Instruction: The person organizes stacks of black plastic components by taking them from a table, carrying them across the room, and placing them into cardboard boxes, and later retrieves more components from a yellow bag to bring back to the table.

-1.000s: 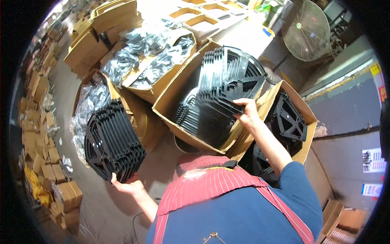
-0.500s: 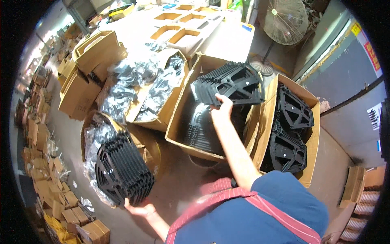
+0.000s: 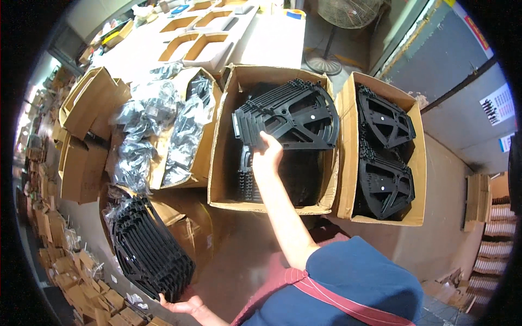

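Note:
My right hand (image 3: 267, 155) is closed on the lower left edge of a stack of black fan-shaped plastic frames (image 3: 288, 117). That stack lies tilted within the outline of the middle cardboard box (image 3: 272, 207), over more black frames (image 3: 247, 182) inside. At the lower left, my left hand (image 3: 182, 305) grips the bottom end of a second stack of the same black frames (image 3: 152, 247), its fingers mostly hidden beneath. This second stack leans at a slant beside a carton with clear plastic wrapping. Whether the carton bears its weight, I cannot tell.
To the right, another cardboard box (image 3: 418, 179) holds two stacks of black frames. A box of clear bags (image 3: 144, 117) with dark contents stands left of the middle one. Behind are a white table (image 3: 272, 38) with open trays and a standing fan (image 3: 348, 12). Cartons crowd the far left.
The view has shifted. My right hand has brought its stack leftward from the right box's edge to over the middle box. My left hand keeps its grip on the other stack.

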A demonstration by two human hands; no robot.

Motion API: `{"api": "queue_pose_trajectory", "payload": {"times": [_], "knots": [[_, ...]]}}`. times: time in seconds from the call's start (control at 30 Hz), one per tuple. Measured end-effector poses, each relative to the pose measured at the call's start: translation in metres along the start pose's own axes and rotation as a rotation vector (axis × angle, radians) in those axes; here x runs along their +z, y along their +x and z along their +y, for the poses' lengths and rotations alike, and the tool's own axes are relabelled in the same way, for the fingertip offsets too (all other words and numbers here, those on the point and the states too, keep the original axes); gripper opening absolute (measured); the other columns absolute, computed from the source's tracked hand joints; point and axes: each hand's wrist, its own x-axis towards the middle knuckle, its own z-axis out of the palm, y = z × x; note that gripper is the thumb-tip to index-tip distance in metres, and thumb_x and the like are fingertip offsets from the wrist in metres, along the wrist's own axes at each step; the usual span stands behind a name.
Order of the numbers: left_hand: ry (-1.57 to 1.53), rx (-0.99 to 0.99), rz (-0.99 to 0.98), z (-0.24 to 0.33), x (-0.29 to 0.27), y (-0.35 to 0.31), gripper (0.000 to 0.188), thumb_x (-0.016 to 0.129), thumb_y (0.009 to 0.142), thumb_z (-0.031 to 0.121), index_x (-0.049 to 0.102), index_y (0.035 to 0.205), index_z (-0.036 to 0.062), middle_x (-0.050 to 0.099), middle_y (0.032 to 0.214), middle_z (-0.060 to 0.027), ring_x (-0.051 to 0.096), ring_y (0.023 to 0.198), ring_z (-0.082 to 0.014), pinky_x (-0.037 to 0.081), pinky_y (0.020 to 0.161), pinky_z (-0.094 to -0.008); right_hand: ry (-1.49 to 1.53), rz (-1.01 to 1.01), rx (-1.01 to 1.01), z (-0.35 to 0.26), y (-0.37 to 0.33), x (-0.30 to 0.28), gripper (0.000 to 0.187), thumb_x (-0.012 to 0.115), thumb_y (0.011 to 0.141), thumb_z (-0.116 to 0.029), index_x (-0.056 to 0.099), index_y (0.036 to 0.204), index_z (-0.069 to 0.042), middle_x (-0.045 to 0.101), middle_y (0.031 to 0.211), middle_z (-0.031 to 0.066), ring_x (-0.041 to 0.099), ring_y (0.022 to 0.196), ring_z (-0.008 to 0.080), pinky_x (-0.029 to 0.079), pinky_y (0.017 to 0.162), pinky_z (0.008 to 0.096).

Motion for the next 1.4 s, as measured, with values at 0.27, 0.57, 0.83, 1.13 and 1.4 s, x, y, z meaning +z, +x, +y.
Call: {"api": "queue_pose_trajectory", "payload": {"times": [0.27,0.57,0.83,1.13,1.4], "knots": [[-0.019,0.037,-0.059,-0.002,-0.005,0.006,0.066,0.064,0.079,0.042,0.054,0.134,0.0047,0.057,0.134,-0.0131,0.055,0.119,-0.034,0.046,0.097,-0.0499,0.51,0.098,0.195,0.064,0.126,0.043,0.023,0.071,0.088,-0.02,0.065,0.106,-0.006,0.066,0.101,0.0082,0.06,0.099,0.0223,0.049,0.09,0.0433],[0.023,0.038,-0.019,-0.021,-0.032,0.017,0.066,0.067,0.078,0.041,0.057,0.13,0.0021,0.056,0.134,-0.016,0.054,0.119,-0.0352,0.045,0.097,-0.0465,0.035,-0.33,0.792,0.057,0.117,0.041,0.035,0.068,0.09,-0.035,0.059,0.109,-0.007,0.058,0.119,0.0112,0.054,0.11,0.0289,0.045,0.097,0.0472],[0.159,0.238,0.131,-0.033,0.06,-0.047,0.07,0.069,0.075,0.039,0.057,0.13,-0.0014,0.055,0.135,-0.0188,0.054,0.119,-0.0372,0.045,0.1,-0.0477,-1.154,-0.976,0.419,-0.057,0.055,0.044,0.03,0.07,0.083,-0.013,0.067,0.11,0.0,0.069,0.092,0.0072,0.066,0.08,0.0151,0.054,0.067,0.0273],[0.054,-0.129,-0.539,-0.063,0.082,-0.107,0.071,0.061,0.078,0.044,0.052,0.133,0.0001,0.059,0.129,-0.0147,0.059,0.114,-0.0303,0.05,0.093,-0.0431,-0.888,-1.222,0.708,-0.228,-0.009,-0.012,0.062,0.061,0.093,-0.052,0.049,0.136,-0.008,0.057,0.124,0.0092,0.059,0.106,0.0185,0.057,0.084,0.0351],[0.19,-0.41,-0.992,-0.143,0.143,-0.23,0.043,0.059,0.077,0.032,0.063,0.109,0.0043,0.066,0.108,-0.0082,0.064,0.098,-0.0234,0.052,0.087,-0.0389,-0.474,-0.989,0.661,-0.389,-0.027,-0.097,0.073,0.049,0.094,-0.063,0.046,0.141,-0.008,0.057,0.135,0.0148,0.057,0.122,0.0308,0.05,0.094,0.0563]]}}
